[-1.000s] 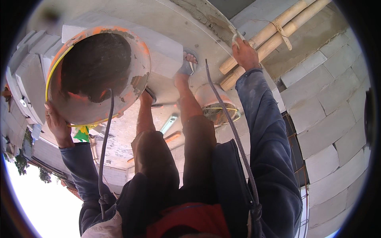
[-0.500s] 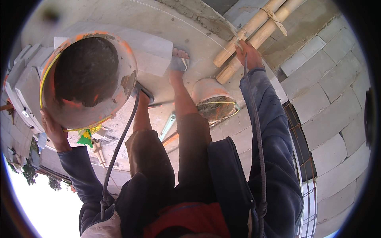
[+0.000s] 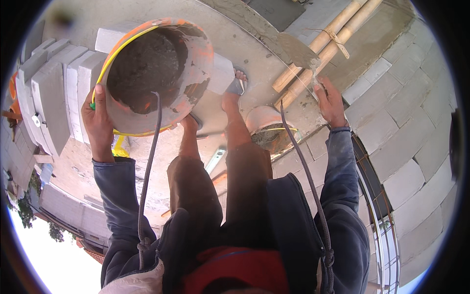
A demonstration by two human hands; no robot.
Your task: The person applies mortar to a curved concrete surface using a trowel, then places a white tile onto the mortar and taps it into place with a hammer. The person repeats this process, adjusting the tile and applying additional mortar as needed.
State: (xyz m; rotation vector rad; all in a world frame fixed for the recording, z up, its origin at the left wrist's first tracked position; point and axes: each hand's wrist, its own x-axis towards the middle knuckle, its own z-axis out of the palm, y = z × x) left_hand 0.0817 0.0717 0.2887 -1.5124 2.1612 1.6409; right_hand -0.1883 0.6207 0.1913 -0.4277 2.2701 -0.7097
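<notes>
My left hand (image 3: 98,122) grips the rim of a scuffed orange bucket (image 3: 195,73) with a yellow band, dark wet mortar (image 3: 139,66) inside it. At the right, my right hand (image 3: 330,103) is closed on the handle of a trowel (image 3: 306,56), whose flat, mortar-coated blade points away from me beside two bamboo poles (image 3: 330,47). A second bucket (image 3: 267,120) with grey mortar lies beyond my right leg, under the ends of the poles.
Grey blocks (image 3: 54,93) are stacked at the left. My feet are on a concrete surface (image 3: 240,44), near a pale level (image 3: 215,159). A block wall (image 3: 391,132) fills the right side, with rusty rebar (image 3: 374,193) along it.
The bucket in my left hand has moved up and to the right in view. My right hand has moved down and rightward, and the trowel blade now shows more fully.
</notes>
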